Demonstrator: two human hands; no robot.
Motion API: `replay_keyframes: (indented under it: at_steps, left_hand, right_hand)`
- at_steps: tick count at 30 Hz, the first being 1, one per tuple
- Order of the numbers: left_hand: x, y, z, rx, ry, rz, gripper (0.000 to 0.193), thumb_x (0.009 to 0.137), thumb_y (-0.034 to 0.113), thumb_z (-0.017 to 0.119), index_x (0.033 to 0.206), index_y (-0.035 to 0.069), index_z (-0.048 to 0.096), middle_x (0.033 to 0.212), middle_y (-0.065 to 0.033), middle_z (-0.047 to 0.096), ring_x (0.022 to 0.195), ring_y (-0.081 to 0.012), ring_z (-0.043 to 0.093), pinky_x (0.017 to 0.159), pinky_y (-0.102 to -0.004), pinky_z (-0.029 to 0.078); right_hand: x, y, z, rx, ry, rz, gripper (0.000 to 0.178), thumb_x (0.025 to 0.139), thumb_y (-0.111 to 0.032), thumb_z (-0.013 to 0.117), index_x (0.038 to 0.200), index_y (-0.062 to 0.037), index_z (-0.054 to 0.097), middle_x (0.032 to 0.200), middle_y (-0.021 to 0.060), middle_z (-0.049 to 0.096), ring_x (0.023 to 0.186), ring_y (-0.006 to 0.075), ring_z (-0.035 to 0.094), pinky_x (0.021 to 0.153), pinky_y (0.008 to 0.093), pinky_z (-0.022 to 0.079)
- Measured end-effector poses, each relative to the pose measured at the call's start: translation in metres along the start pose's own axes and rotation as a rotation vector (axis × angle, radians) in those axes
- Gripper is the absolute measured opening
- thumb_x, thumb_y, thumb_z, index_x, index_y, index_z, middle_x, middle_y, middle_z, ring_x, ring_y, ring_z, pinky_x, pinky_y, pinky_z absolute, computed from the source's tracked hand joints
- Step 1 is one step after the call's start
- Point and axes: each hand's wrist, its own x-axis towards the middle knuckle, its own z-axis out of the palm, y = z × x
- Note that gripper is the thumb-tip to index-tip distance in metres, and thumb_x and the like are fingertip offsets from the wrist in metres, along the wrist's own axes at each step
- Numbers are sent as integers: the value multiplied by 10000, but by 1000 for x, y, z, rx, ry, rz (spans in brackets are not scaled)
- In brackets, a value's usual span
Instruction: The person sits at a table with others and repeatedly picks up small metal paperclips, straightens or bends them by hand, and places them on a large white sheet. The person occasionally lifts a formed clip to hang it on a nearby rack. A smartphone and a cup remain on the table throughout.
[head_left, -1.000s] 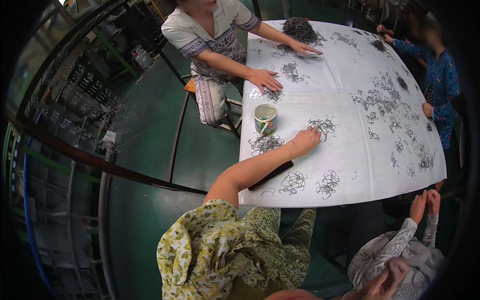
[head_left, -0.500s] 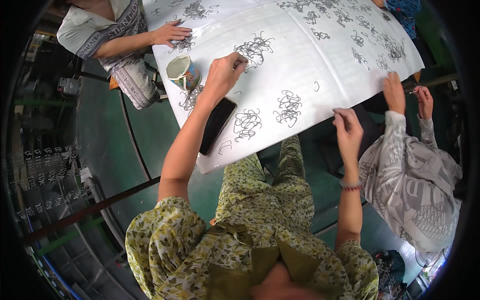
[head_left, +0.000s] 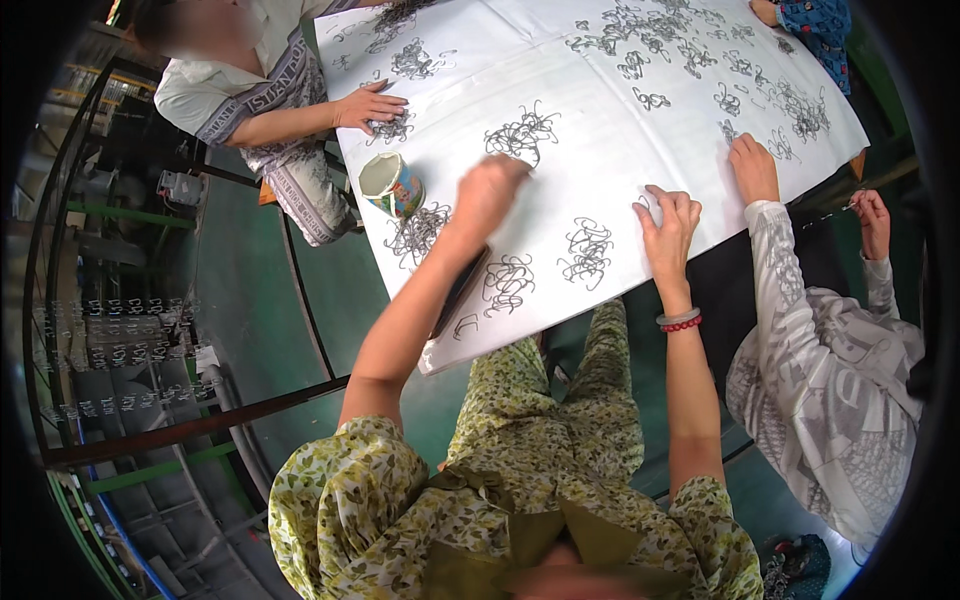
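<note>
My left hand (head_left: pixel 490 195) is closed, fingertips drawn together and slightly smeared by motion, just in front of a pile of dark wire hooks (head_left: pixel 520 130). Whether it pinches a hook cannot be made out. My right hand (head_left: pixel 668 232) is over the table's near edge, thumb and forefinger apart around the spot of a thin single hook. Between my arms lie two more hook piles, one nearer my left forearm (head_left: pixel 508 284) and one further right (head_left: pixel 586 252). A dark phone (head_left: pixel 462 290) is mostly covered by my left forearm.
The white-covered table (head_left: pixel 600 150) carries several more hook heaps toward its far side. A printed paper cup (head_left: pixel 392 186) stands at the left edge beside another heap (head_left: pixel 418 235). Co-workers' hands rest on the table at left (head_left: pixel 368 105) and right (head_left: pixel 755 168).
My left hand has drawn back from the far hook pile, toward me and rightward. My right hand has come from beyond the edge onto the table, fingers opening. The view has shifted slightly.
</note>
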Motion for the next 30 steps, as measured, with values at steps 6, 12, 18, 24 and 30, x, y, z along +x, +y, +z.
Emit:
replay_keyframes:
  at_steps: [6,12,18,24,30]
  left_hand:
    - [22,-41,5,161,-118,137,90,827,107,661,888,75,719,911,-100,653,921,-290,609,757,-391,534]
    - [18,-51,29,263,-100,188,132,840,59,595,966,18,586,952,-144,589,949,-329,570,750,-426,528]
    - [11,-46,13,81,59,54,132,900,50,567,1015,-15,554,946,-193,577,943,-372,561,741,-459,490]
    - [-6,-20,-34,-74,125,13,73,909,20,578,975,-11,578,887,-204,558,863,-390,553,753,-462,460]
    - [-26,29,-74,-241,159,-121,60,912,-10,580,971,-13,589,886,-160,565,792,-328,565,691,-402,456]
  right_hand:
    - [0,5,-4,217,118,78,234,981,-178,527,1098,-31,666,962,140,574,946,317,483,886,421,387]
    - [2,5,-2,231,131,103,264,1002,-163,465,1105,-11,654,952,148,575,931,320,495,871,424,397]
    - [18,12,-4,291,81,230,253,976,-128,503,1141,1,645,920,157,559,911,316,522,843,401,419]
    - [119,64,33,99,131,214,277,944,-140,551,1153,12,651,992,214,596,917,356,588,808,437,472]
    - [175,84,58,-5,-116,239,175,820,-153,681,901,-5,725,964,211,646,938,380,608,839,456,495]
